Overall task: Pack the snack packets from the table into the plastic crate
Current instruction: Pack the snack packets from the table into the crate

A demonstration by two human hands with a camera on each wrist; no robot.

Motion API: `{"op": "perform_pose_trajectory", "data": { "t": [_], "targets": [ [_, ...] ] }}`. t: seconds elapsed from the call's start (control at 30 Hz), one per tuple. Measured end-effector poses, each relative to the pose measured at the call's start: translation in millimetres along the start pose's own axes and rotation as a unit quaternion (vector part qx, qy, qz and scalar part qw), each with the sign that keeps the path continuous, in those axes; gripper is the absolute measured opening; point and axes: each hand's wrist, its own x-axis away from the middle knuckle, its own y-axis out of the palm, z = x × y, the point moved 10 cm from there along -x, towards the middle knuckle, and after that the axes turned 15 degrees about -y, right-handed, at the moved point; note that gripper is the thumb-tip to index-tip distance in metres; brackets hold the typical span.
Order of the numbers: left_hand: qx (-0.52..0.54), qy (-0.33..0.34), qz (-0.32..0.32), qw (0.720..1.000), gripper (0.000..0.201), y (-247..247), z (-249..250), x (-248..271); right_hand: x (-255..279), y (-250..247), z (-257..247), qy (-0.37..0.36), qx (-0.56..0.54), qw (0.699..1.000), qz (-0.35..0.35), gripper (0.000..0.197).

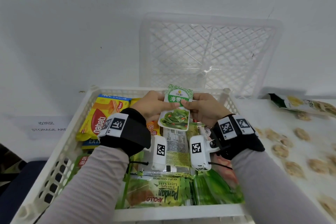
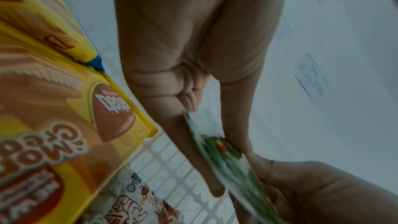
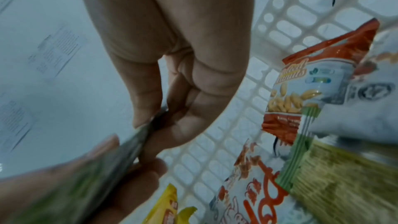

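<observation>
Head: both hands [image 1: 179,109] pinch flat glossy seaweed pkt [image 1: 176,108].

table [image 1: 258,120] | on it: plastic crate [image 1: 60,152], snack packet [image 1: 298,104], paper sign [image 1: 45,126], possibly printed cookies

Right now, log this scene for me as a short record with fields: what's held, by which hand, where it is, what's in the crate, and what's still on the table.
held item: green seaweed packet
left hand: pinches the packet's left edge
right hand: pinches the packet's right edge
packet position: upright, above the far end of the white plastic crate
crate contents: yellow Nabati wafer packs, Pandan layer cake pack, other packets
still on table: one packet at far right
behind crate: second white crate, tipped up
</observation>
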Motion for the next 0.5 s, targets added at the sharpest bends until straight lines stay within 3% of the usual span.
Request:
{"op": "perform_pose_trajectory", "data": {
  "t": [0.1,0.3,0.5],
  "targets": [
    [-0.008,0.011,-0.012,1.000,0.015,5.6,0.5,1.7,0.1,-4.0,1.6,0.009,0.001,1.000,0.028,0.014],
    [-0.079,0.024,0.030,0.996,0.023,1.7,-0.5,0.0,0.1,-6.8,6.5,0.017,0.021,0.998,0.057,0.015],
    [-0.125,0.038,0.036,0.991,0.014,9.6,2.0,-0.3,-0.5,-16.7,2.3,0.017,0.062,0.996,0.067,0.023]
  ]
}}
